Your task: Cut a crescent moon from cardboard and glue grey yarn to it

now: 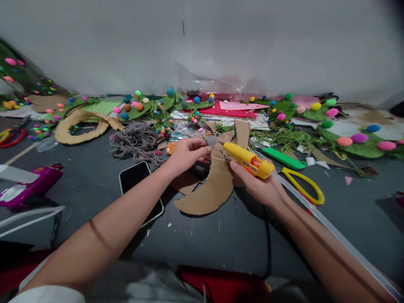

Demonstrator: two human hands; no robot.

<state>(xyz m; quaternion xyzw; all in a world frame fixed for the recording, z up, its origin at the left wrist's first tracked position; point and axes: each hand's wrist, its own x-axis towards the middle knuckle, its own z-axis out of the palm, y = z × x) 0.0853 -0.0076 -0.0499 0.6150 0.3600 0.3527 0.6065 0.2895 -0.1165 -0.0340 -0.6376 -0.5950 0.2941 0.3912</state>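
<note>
A curved, crescent-like piece of brown cardboard (pixel 210 191) lies in front of me, with grey yarn (pixel 211 141) wrapped round its upper end. My left hand (pixel 191 155) pinches that wrapped end between thumb and fingers; whether the loose yarn is also in the grip is hidden. In my right hand (pixel 260 185) is a yellow hot glue gun (pixel 248 159), its nozzle pointing left at the yarn-wrapped part. A long clear glue stick (pixel 328 227) sticks out of its back, running over my right forearm.
Left of the hands are a grey yarn heap (pixel 135 141), a phone (pixel 135 181), a ring wrapped in tan paper (pixel 80 128) and a purple glue gun (pixel 30 187). A green cutter (pixel 284 158) and yellow-handled scissors (pixel 304 185) lie right. Leaves with pompoms (pixel 360 141) line the back.
</note>
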